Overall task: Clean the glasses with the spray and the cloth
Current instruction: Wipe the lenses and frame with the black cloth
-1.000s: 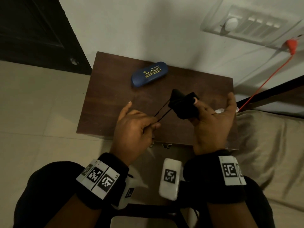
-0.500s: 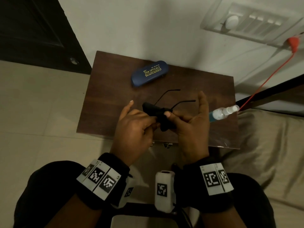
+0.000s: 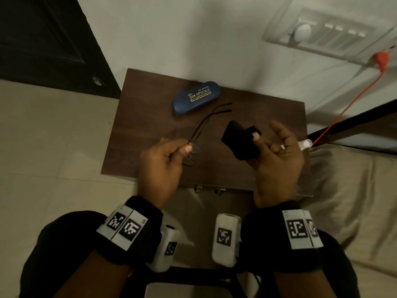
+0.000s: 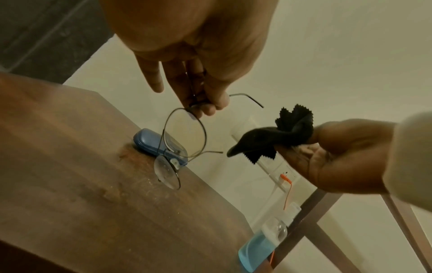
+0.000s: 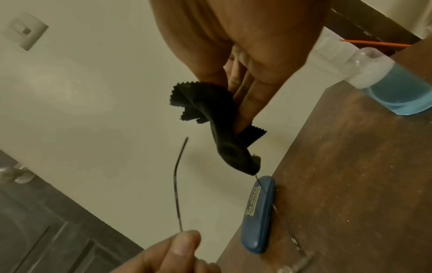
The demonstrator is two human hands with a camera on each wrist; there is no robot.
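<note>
Thin wire-framed glasses (image 3: 194, 150) hang over the brown table (image 3: 137, 125), their temples pointing away toward the wall. My left hand (image 3: 182, 150) pinches them at one lens's outer edge, and the round lenses (image 4: 184, 133) show clearly in the left wrist view. My right hand (image 3: 257, 138) stays apart to the right, palm up, pinching a bunched black cloth (image 3: 240, 140) between thumb and fingers. The cloth (image 5: 210, 114) does not touch the glasses. The spray bottle (image 5: 385, 86) of blue liquid lies on the table's right edge, with only its cap (image 3: 305, 144) showing past my right hand.
A shut blue glasses case (image 3: 195, 97) lies at the back of the table near the wall. An orange cable (image 3: 343, 110) runs from a wall switch panel (image 3: 318, 33) down past the table's right side. A beige bed (image 3: 354, 190) is at the right, a dark door (image 3: 43, 39) at the left.
Half a second ago both hands met, with the cloth on the glasses. Now they have parted: the left holds the glasses at the left, the right has drawn the cloth away to the right.
</note>
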